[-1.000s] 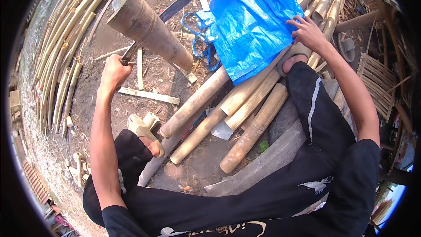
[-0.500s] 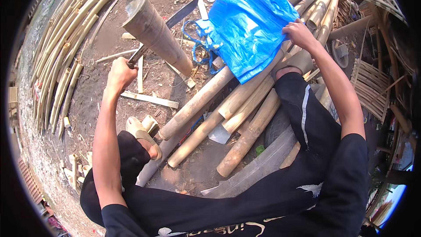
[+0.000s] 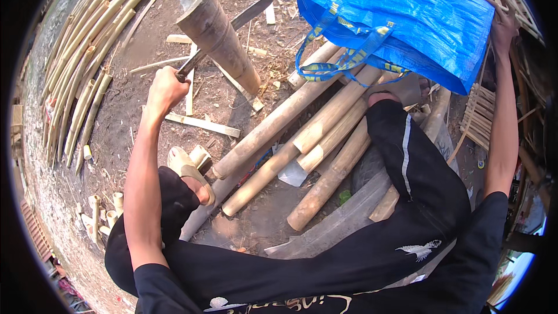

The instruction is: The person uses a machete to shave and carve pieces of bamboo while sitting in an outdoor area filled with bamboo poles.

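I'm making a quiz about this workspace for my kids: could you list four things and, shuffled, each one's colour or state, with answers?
1. bamboo post
2. left hand
3. bag
4. right hand

A. blue
B. hides part of the knife
C. holds the bag's edge
D. grips the knife

Pairs: 1-B, 2-D, 3-A, 4-C

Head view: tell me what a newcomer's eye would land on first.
Probably the large, shiny blue plastic bag at upper right, gripped at its right edge by the right hand. Next, the long dark metal knife in the left hand, passing behind the thick brown cylindrical block at upper left. Pale tan bamboo poles lie across the middle.
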`<state>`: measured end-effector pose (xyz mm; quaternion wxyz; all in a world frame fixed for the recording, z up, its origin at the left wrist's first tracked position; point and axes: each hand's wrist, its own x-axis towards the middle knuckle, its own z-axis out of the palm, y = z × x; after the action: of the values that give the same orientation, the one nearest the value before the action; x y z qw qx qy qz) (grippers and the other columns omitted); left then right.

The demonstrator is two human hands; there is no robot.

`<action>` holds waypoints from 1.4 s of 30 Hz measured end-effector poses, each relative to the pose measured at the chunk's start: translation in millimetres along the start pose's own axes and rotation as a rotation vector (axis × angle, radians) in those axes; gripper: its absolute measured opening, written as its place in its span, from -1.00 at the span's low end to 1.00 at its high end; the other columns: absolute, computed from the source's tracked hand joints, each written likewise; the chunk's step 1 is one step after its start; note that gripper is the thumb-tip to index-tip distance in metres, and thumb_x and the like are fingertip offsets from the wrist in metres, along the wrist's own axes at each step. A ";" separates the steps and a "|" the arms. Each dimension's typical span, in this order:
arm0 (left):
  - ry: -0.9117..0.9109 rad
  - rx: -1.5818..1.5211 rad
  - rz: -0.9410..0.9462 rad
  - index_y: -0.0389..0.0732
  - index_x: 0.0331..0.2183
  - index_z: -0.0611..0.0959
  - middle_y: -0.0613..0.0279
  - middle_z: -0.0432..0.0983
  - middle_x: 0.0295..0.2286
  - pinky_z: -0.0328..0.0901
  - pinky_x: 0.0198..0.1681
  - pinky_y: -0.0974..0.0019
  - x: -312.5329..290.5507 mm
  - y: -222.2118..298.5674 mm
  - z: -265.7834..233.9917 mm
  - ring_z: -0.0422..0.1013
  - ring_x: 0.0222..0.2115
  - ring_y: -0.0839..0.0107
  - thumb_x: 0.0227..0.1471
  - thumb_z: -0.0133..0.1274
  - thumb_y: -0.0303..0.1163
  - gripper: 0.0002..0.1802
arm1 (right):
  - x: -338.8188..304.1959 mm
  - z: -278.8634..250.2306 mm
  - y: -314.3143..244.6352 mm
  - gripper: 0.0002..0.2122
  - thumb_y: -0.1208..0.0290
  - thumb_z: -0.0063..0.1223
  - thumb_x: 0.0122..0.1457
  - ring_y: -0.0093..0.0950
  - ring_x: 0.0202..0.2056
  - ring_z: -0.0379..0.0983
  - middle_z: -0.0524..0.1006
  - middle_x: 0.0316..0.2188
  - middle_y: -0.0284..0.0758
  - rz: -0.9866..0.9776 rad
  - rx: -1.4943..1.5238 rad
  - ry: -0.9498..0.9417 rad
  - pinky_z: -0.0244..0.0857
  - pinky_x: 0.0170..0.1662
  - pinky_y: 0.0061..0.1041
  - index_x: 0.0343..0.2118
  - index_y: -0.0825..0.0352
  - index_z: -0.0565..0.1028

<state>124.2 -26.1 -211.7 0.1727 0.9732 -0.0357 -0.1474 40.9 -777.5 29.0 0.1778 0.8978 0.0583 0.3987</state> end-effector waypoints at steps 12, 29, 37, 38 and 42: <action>0.038 0.007 0.018 -0.40 -0.48 0.67 -0.29 0.58 -0.48 0.41 -0.22 0.02 -6.8 -13.9 -4.0 0.58 -0.36 -0.07 -0.08 0.19 -0.34 -0.74 | -122.5 -20.4 -338.8 -0.27 0.08 0.33 -0.05 -0.17 0.26 0.17 0.26 0.26 -0.20 -0.247 0.158 -0.774 0.04 0.22 0.10 0.23 0.12 0.32; 0.126 0.059 0.062 -0.41 -0.36 0.65 -0.31 0.59 -0.35 0.41 -0.12 -0.03 -14.9 16.1 2.3 0.54 -0.23 -0.16 -0.07 0.21 -0.35 -0.71 | -132.3 64.9 -123.6 -0.85 0.62 -0.09 0.10 0.11 -0.24 0.49 0.55 -0.36 0.06 0.307 0.313 -0.671 0.32 -0.21 -0.04 -0.25 0.40 0.41; 0.061 0.028 0.052 -0.41 -0.39 0.68 -0.31 0.59 -0.38 0.43 -0.13 -0.03 -23.8 17.1 -6.4 0.55 -0.25 -0.16 -0.09 0.18 -0.39 -0.75 | -143.7 -26.6 -166.9 -0.81 0.66 -0.16 0.14 0.10 -0.26 0.50 0.55 -0.38 0.11 0.335 0.499 -0.531 0.32 -0.25 -0.06 -0.20 0.37 0.41; 0.128 0.030 0.116 -0.43 -0.39 0.69 -0.32 0.59 -0.40 0.44 -0.15 -0.04 -26.5 19.3 -5.6 0.56 -0.26 -0.17 -0.10 0.14 -0.42 -0.75 | -152.2 -40.8 -168.3 -0.80 0.68 -0.15 0.13 0.12 -0.27 0.49 0.52 -0.41 0.13 0.242 0.511 -0.500 0.30 -0.27 -0.05 -0.19 0.35 0.41; 0.146 0.012 0.162 -0.49 -0.39 0.65 -0.41 0.56 -0.37 0.43 -0.15 -0.05 -7.3 -4.0 3.6 0.54 -0.23 -0.19 -0.09 0.08 -0.44 -0.74 | -185.7 -81.6 -195.7 -0.79 0.66 -0.09 0.13 0.11 -0.27 0.49 0.50 -0.41 0.16 0.322 0.455 -0.736 0.30 -0.29 -0.06 -0.17 0.33 0.41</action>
<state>116.2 -22.7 -214.3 0.1803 0.9763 -0.1025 -0.0612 -137.4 -619.0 -121.2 -0.0791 0.9935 -0.0630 0.0528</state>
